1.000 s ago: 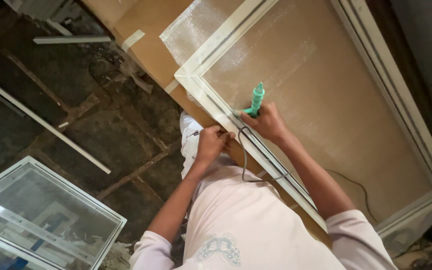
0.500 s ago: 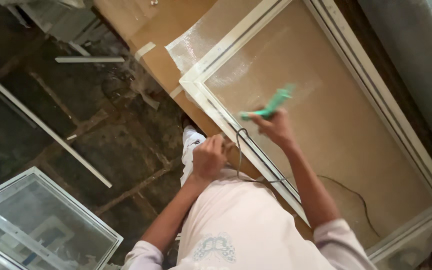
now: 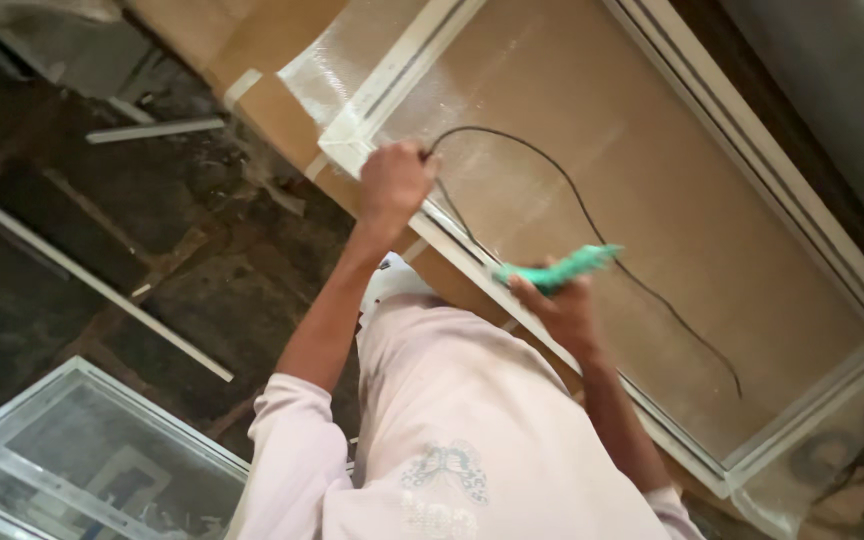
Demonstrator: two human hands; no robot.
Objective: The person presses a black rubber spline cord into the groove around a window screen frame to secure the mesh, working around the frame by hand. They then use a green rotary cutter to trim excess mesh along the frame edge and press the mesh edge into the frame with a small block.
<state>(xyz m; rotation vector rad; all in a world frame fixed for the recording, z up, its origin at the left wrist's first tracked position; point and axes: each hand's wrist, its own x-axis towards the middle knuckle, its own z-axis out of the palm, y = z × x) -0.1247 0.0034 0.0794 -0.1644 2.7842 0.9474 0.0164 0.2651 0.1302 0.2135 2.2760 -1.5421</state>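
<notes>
Since a moment ago the left hand [image 3: 395,185] has left its place close beside the body and reached up to the near corner of the white window frame [image 3: 407,62], where it is now clenched around the end of a thin black cord [image 3: 577,205]. That cord now arcs loosely over the mesh panel [image 3: 652,200] instead of lying bunched near the frame rail, so the work seems to have moved to the corner, with slack pulled out. The right hand [image 3: 564,310] has dropped lower and grasps a green roller tool [image 3: 557,270], held just above the near rail. The frame lies on a cardboard-covered worktop [image 3: 262,60]. Beyond it, a dark, rough stone floor [image 3: 102,260] carries loose white strips [image 3: 157,130], and another glazed frame [image 3: 82,460] rests at lower left.
</notes>
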